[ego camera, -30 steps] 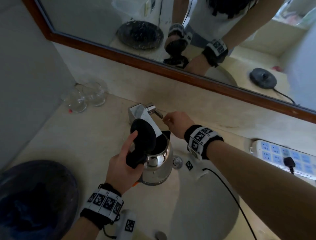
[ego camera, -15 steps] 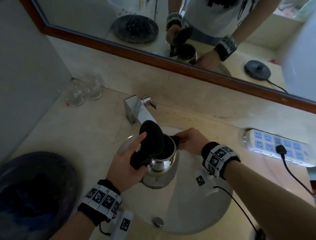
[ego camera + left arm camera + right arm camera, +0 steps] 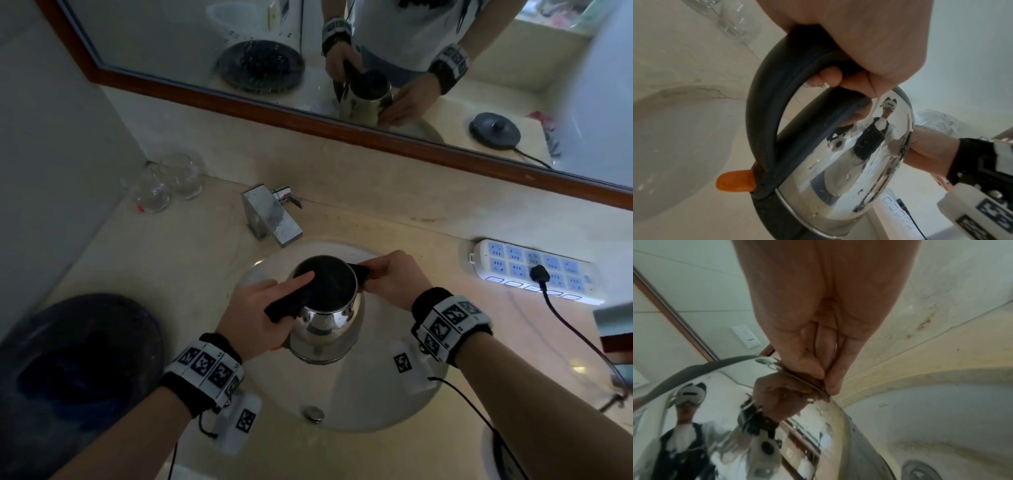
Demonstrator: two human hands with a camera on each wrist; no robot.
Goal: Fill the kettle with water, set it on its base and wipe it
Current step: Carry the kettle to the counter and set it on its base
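A shiny steel kettle point(image 3: 325, 318) with a black lid and handle hangs upright over the white sink basin point(image 3: 359, 394). My left hand point(image 3: 287, 298) grips the black handle point(image 3: 764, 113), and its thumb lies on the lowered lid. My right hand point(image 3: 368, 274) pinches the kettle's spout edge point(image 3: 807, 382) on the far right side. An orange switch point(image 3: 735, 180) sticks out under the handle. Drops cling to the steel wall point(image 3: 859, 154). The black kettle base point(image 3: 495, 130) shows only as a mirror reflection.
The square chrome faucet point(image 3: 270, 216) stands behind the basin, no water running. Two clear glasses point(image 3: 171, 181) sit at the back left, a dark round bowl point(image 3: 78, 359) at the near left. A white power strip point(image 3: 534, 270) with a black plug lies on the right.
The kettle has come away from the faucet toward me over the basin. Its lid went from standing open to down. My right hand left the faucet lever and took the spout edge.
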